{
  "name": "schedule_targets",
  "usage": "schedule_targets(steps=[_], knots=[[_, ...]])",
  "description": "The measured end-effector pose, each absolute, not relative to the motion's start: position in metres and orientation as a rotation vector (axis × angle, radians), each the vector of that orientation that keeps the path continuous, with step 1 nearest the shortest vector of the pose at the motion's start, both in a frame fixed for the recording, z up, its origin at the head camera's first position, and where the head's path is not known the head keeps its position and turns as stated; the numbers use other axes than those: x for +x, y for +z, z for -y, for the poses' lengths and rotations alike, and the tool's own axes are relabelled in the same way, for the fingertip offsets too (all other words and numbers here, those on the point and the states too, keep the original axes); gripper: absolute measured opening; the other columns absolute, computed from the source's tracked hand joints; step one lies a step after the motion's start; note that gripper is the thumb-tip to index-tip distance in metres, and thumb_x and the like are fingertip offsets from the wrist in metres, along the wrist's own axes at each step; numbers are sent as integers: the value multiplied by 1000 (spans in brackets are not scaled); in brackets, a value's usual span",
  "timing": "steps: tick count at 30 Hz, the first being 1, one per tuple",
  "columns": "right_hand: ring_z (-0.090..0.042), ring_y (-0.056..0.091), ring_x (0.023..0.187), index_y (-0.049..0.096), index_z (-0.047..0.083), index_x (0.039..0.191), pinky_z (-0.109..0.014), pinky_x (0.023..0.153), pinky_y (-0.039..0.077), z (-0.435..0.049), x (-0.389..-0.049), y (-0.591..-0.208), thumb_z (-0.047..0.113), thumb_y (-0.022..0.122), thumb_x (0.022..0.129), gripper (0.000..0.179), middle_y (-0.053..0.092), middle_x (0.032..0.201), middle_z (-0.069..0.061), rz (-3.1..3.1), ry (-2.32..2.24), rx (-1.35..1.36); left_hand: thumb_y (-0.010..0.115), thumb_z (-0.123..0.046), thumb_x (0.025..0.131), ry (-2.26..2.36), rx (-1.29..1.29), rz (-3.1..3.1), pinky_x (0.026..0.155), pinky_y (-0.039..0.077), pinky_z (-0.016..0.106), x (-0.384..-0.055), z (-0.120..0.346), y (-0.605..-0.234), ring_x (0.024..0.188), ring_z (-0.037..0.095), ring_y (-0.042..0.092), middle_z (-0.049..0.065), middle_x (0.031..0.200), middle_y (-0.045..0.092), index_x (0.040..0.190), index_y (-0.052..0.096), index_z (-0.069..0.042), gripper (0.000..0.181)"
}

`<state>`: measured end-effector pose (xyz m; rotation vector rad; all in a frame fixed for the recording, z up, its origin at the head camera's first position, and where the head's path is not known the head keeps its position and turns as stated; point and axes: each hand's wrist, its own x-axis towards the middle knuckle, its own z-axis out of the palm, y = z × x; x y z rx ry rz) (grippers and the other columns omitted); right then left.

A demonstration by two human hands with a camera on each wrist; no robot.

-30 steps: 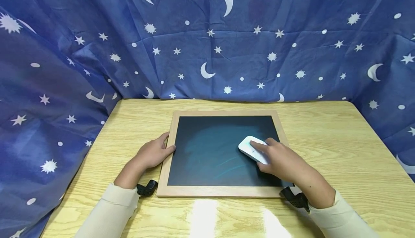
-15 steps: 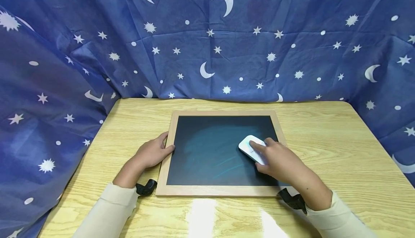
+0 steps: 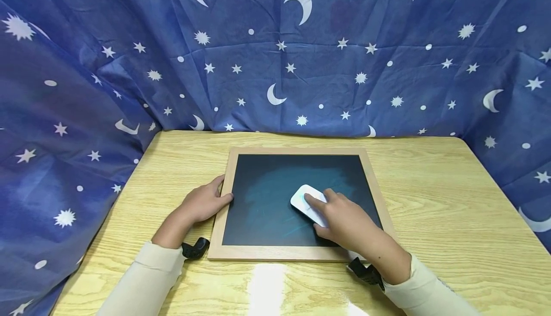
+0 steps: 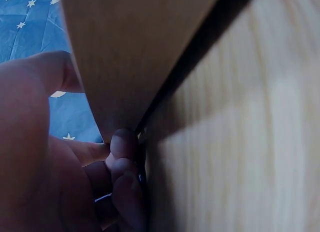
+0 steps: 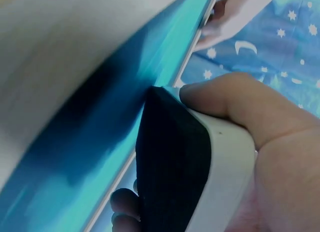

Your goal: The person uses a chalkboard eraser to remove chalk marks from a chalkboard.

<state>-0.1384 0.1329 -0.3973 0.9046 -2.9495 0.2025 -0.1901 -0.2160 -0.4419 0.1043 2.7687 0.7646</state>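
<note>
White, black-bottomed rounded eraser [image 3: 309, 209], slid leftward over teal streaks [image 3: 294, 230] on dark chalkboard [image 3: 262, 191], apparently advancing erasure; gripped in right hand [image 3: 349, 219], with left hand [image 3: 203, 204] pinching pale wooden frame [image 3: 217, 230].

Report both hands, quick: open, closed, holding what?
Left hand: closed on the left edge of the chalkboard, thumb over the frame.
Right hand: closed, holding the white eraser.

Starry drapes [image 3: 318, 79] bordering a wooden table [image 3: 430, 196] suggest a curtained booth.
</note>
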Motion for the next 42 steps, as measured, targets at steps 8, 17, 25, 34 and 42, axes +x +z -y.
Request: schedule_targets(steps=[8,17,25,34,42], knots=[[-25,58,84,59,20,141,-39,67,53,-110,-134,-398,27,79,81,63,61,110,-17,2974,197,948,53,-42,95,767,102,-2765,56,45,33,-193,211,-444,59,15,61,0,76,69,159,27,-17,73],[-24,58,85,58,19,142,-36,65,52,-94,-129,-399,27,77,83,62,61,111,-17,2934,218,1030,53,-40,94,769,91,-2759,54,45,33,-193,209,-442,56,16,61,1,72,68,159,27,-18,73],[-30,64,97,57,20,143,-44,72,56,-97,-130,-399,28,77,83,64,62,117,-20,2997,269,925,53,-41,94,760,87,-2764,53,45,33,-194,209,-443,56,16,61,1,71,66,159,26,-19,74],[-25,62,87,60,19,141,-41,69,54,-123,-135,-400,26,79,80,65,63,109,-18,2999,246,812,53,-41,94,754,90,-2763,53,44,33,-192,212,-444,56,16,60,1,71,67,159,26,-16,74],[-20,55,73,62,15,139,-35,61,49,-157,-140,-400,25,81,79,64,62,100,-19,2993,244,713,53,-40,94,757,85,-2763,54,44,33,-191,215,-444,56,16,60,0,71,67,159,26,-16,74]])
